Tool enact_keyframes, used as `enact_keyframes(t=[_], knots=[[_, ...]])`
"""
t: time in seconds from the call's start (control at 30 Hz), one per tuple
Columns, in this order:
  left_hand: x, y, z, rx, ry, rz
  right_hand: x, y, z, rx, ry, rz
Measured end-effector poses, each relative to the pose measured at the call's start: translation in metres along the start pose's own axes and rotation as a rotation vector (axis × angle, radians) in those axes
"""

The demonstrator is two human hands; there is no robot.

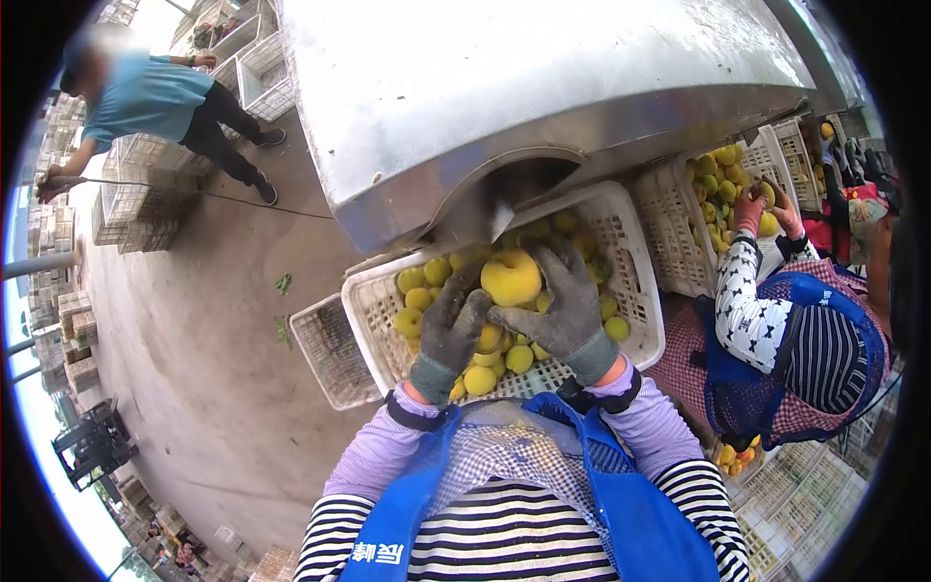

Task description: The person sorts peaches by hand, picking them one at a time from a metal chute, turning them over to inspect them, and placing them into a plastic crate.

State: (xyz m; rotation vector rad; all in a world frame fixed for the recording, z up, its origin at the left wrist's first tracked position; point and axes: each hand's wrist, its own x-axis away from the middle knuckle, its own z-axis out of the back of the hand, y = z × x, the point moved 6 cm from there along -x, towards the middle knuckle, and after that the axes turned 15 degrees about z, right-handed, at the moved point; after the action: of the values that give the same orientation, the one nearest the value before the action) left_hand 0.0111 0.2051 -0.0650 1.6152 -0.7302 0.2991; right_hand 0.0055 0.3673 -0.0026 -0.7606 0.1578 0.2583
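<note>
A large yellow peach (511, 277) is held up between my two gloved hands, over a white plastic crate (630, 254). My left hand (449, 330), in a dark grey glove, curls at the peach's left side with the thumb near its lower edge. On the right side, my right hand (562, 308) bends its fingers round the fruit, its thumb pointing left below it. Parts of the fingers are hidden behind the peach. Smaller yellow-green peaches (520, 359) lie in the crate beneath both hands.
A metal machine housing (553, 78) with a dark opening overhangs the crate's far side. Another crate (335, 354) stands at left. To the right, a co-worker (776, 320) handles fruit over a crate (669, 228). A person in a blue shirt (160, 97) stands by stacked crates (145, 189).
</note>
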Motion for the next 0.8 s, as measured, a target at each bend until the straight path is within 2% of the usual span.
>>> enact_keyframes(t=[0.07,0.13,0.17,0.2,0.37,0.4,0.47,0.53,0.6,0.67,0.77,0.8], knots=[[-0.008,-0.015,0.007,0.167,0.114,0.058,-0.021,0.0,-0.002,0.144,-0.011,0.041],[-0.014,-0.018,0.01,0.259,0.068,0.104,-0.045,0.009,-0.008,0.287,-0.049,0.04],[-0.014,-0.018,0.012,0.294,0.032,0.143,-0.051,0.019,-0.016,0.353,0.017,0.092],[-0.015,-0.014,0.016,0.328,-0.003,0.184,-0.061,0.025,-0.025,0.326,-0.022,0.063],[0.004,0.02,0.017,0.024,-0.088,-0.142,-0.099,0.034,-0.048,0.178,-0.206,-0.051],[0.005,0.027,0.018,-0.067,-0.074,-0.22,-0.104,0.035,-0.049,0.257,-0.15,-0.064],[0.002,0.031,0.02,0.017,-0.058,-0.16,-0.111,0.04,-0.051,0.414,-0.041,-0.097],[0.006,0.031,0.02,0.033,-0.065,-0.117,-0.106,0.044,-0.047,0.323,-0.121,-0.018],[0.001,0.041,0.019,-0.017,-0.097,-0.067,-0.1,0.042,-0.035,0.097,-0.165,-0.011],[-0.005,0.043,0.016,0.007,-0.106,-0.104,-0.08,0.004,-0.011,-0.268,-0.173,-0.06],[-0.005,0.021,0.02,0.183,-0.122,-0.051,-0.034,-0.029,-0.026,-0.135,-0.248,0.127],[-0.008,0.005,0.019,0.174,-0.108,-0.084,-0.025,-0.027,-0.027,-0.1,-0.2,0.104]])
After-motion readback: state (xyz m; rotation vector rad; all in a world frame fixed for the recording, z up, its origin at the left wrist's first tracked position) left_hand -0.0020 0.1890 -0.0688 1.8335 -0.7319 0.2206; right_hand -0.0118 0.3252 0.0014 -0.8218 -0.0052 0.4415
